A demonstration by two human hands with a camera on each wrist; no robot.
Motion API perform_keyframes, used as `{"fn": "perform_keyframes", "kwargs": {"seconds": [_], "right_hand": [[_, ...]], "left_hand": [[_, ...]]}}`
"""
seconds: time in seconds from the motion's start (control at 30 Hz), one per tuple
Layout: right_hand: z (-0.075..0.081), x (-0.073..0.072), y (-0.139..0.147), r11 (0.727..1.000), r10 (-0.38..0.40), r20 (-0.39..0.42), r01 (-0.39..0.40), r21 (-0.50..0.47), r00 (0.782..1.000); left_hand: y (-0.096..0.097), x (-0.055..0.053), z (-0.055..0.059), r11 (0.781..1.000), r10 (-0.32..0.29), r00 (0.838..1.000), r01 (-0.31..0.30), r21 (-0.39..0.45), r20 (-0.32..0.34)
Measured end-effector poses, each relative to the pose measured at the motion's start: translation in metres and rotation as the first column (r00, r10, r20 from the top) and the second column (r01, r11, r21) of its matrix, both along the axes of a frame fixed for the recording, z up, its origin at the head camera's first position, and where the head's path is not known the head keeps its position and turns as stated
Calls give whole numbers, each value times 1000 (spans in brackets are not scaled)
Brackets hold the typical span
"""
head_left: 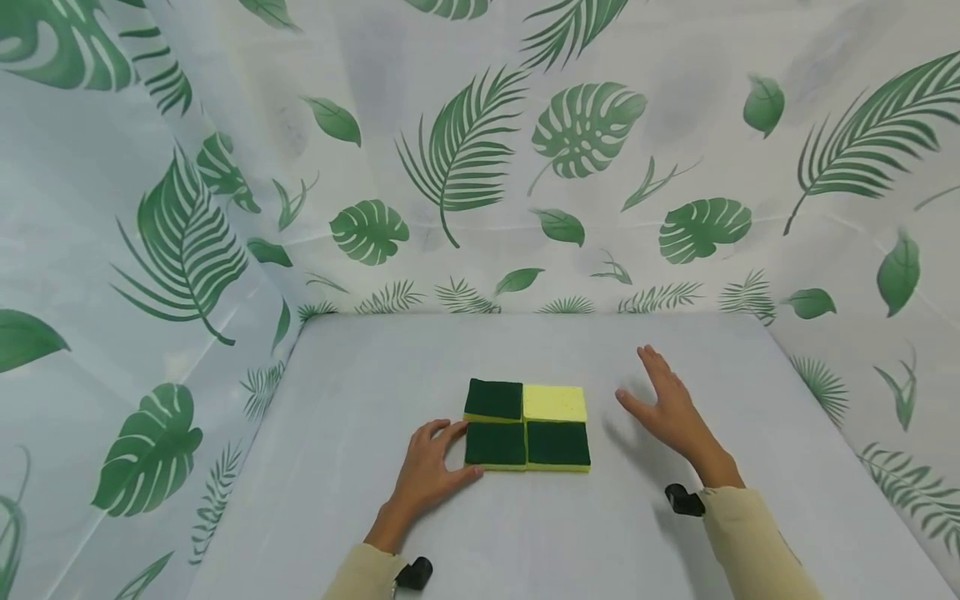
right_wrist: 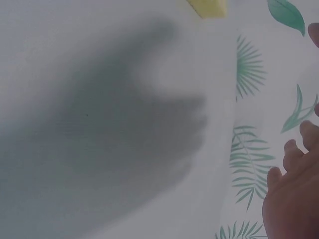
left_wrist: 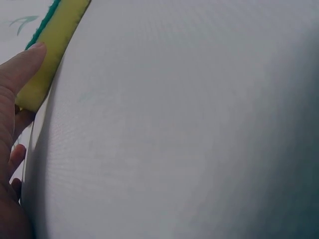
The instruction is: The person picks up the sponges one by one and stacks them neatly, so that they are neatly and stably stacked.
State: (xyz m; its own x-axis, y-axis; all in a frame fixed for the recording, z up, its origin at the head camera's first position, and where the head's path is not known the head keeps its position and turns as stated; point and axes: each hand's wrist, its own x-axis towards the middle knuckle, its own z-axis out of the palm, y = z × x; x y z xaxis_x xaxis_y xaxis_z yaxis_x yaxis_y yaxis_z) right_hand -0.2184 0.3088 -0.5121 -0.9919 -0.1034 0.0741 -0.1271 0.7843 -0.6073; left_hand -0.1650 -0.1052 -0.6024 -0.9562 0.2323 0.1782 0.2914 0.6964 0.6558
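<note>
Several sponges lie together in a two-by-two block on the table. The front-left sponge [head_left: 495, 443] shows its dark green scouring side, as do the back-left sponge [head_left: 495, 399] and the front-right sponge [head_left: 558, 442]. The back-right sponge [head_left: 554, 403] has its yellow side up. My left hand [head_left: 429, 472] pinches the front-left sponge at its left end, thumb on the front side and a fingertip at the back left corner. That thumb presses the yellow side in the left wrist view. My right hand [head_left: 671, 417] hovers right of the block, fingers spread, holding nothing.
A white cloth covers the table [head_left: 360, 367]. Leaf-printed white curtains [head_left: 465, 275] stand along its back and both sides. The right hand casts a shadow [right_wrist: 129, 114] on the surface in the right wrist view.
</note>
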Motion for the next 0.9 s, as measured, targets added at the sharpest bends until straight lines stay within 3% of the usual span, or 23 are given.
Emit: {"fn": "perform_keyframes", "kwargs": {"seconds": [0.4, 0.9], "right_hand": [[3, 15, -11, 997, 35, 188, -23, -69, 982], [-12, 40, -27, 992, 88, 179, -69, -110, 980]], "left_hand": [[0, 0, 0, 1000, 3, 1000, -3, -12, -15], [-1, 0, 0, 1000, 0, 1000, 0, -15, 9]]}}
